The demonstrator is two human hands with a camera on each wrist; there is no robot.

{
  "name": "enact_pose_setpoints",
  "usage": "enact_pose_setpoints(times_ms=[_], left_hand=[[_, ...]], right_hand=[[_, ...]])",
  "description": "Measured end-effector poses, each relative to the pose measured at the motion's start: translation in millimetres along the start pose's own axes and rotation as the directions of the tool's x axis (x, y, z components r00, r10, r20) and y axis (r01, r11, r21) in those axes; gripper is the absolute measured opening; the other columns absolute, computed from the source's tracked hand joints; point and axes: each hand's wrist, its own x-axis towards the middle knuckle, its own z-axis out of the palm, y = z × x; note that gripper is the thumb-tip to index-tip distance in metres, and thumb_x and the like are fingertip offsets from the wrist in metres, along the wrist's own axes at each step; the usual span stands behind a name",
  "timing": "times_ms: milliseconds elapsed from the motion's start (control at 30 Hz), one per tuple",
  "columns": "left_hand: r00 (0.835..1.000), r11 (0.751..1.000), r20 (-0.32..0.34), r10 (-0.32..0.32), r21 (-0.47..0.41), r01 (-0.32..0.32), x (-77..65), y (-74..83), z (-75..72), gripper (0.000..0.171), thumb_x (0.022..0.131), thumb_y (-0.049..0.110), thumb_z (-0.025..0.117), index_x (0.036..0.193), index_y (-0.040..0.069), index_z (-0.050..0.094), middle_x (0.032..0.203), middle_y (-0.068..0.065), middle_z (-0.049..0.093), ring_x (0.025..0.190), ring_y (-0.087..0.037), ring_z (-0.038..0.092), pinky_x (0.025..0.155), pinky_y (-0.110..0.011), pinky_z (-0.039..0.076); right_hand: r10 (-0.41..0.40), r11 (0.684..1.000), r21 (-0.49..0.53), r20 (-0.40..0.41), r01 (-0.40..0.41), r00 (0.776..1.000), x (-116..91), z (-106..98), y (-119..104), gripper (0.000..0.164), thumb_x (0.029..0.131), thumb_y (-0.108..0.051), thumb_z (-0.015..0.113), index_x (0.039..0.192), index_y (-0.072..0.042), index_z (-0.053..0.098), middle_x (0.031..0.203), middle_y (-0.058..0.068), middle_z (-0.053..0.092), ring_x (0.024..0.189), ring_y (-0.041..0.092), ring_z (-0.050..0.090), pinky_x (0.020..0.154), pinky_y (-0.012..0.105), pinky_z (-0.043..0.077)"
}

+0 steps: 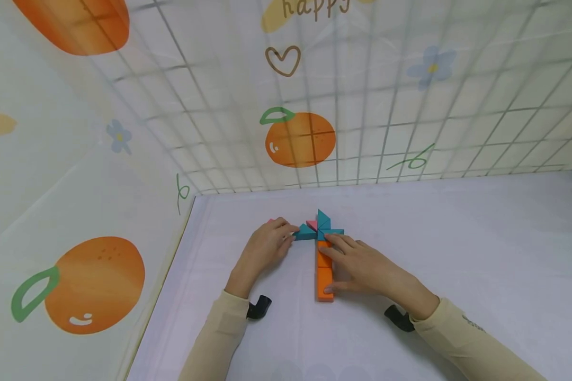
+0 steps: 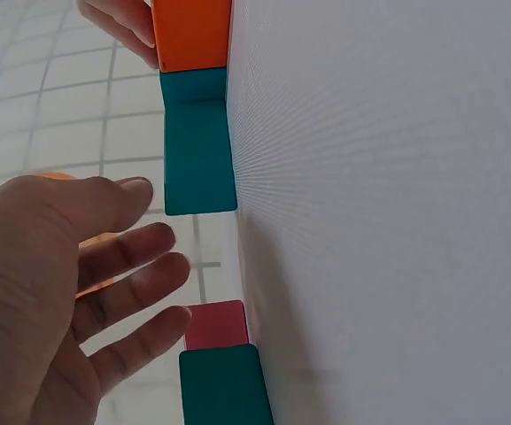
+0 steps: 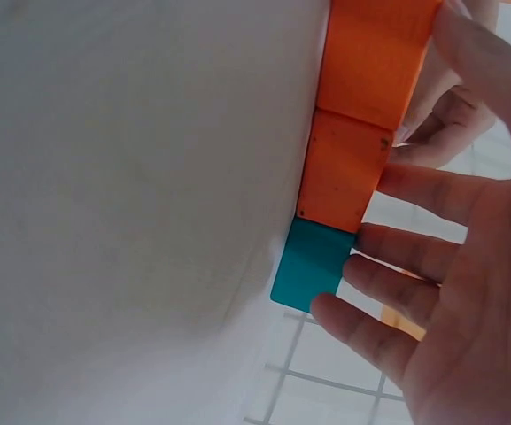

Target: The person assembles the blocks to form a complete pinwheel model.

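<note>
On the tabletop, an orange block joins another orange block in a column. Teal blocks form its top, with a pink triangular block tucked among them and a teal triangular block at the left. My left hand has its fingertips at that left teal block, fingers loosely spread. Beside it, the left wrist view shows a separate pink block and teal block, mostly hidden by the hand in the head view. My right hand rests extended fingers and thumb along the column's right side.
A white cloth covers the table. Behind it stands a white grid wall hung with a printed sheet; another printed sheet closes off the left side. Black wrist-worn pieces jut out near both cuffs.
</note>
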Motion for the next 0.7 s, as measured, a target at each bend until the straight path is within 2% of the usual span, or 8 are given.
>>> enact_pose_setpoints(times_ms=[100, 200, 467, 700], left_hand=[[1.000, 1.000, -0.020, 0.012, -0.014, -0.012, 0.1, -1.1, -0.3, 0.014, 0.089, 0.013, 0.070, 0.103, 0.014, 0.075, 0.104, 0.002, 0.068, 0.093, -0.015, 0.064, 0.084, -0.030, 0.056], [1.000, 0.999, -0.009, 0.019, -0.039, -0.019, 0.0, -1.3, -0.3, 0.012, 0.089, 0.012, 0.070, 0.098, 0.013, 0.076, 0.106, 0.002, 0.067, 0.094, -0.015, 0.065, 0.085, -0.031, 0.056], [1.000, 0.998, 0.017, 0.016, -0.068, -0.015, -1.0, 0.6, 0.0, 0.012, 0.090, 0.014, 0.069, 0.099, 0.013, 0.077, 0.104, 0.003, 0.068, 0.092, -0.015, 0.065, 0.082, -0.031, 0.057], [1.000, 0.997, 0.003, 0.023, -0.068, -0.023, -1.3, 0.6, 0.8, 0.013, 0.090, 0.014, 0.069, 0.100, 0.014, 0.077, 0.103, 0.003, 0.068, 0.090, -0.013, 0.065, 0.081, -0.030, 0.057]], right_hand=[[0.006, 1.000, 0.000, 0.006, -0.006, 1.000, 0.4, -1.1, -0.7, 0.083, 0.084, -0.061, 0.066, 0.144, -0.007, 0.047, 0.151, 0.018, 0.038, 0.136, 0.037, 0.041, 0.101, 0.052, 0.047], [0.011, 1.000, 0.000, 0.011, -0.011, 1.000, 0.6, -1.6, -1.1, 0.083, 0.083, -0.061, 0.067, 0.144, -0.007, 0.047, 0.151, 0.017, 0.038, 0.136, 0.037, 0.041, 0.101, 0.052, 0.047], [0.008, 1.000, -0.002, 0.006, -0.008, 1.000, 0.2, -1.2, -0.5, 0.083, 0.083, -0.062, 0.066, 0.144, -0.007, 0.047, 0.152, 0.017, 0.038, 0.136, 0.037, 0.041, 0.100, 0.052, 0.047], [0.008, 1.000, 0.002, 0.002, -0.008, 1.000, 0.0, -1.0, -0.6, 0.083, 0.084, -0.062, 0.066, 0.144, -0.007, 0.047, 0.151, 0.017, 0.038, 0.136, 0.037, 0.042, 0.100, 0.053, 0.047]])
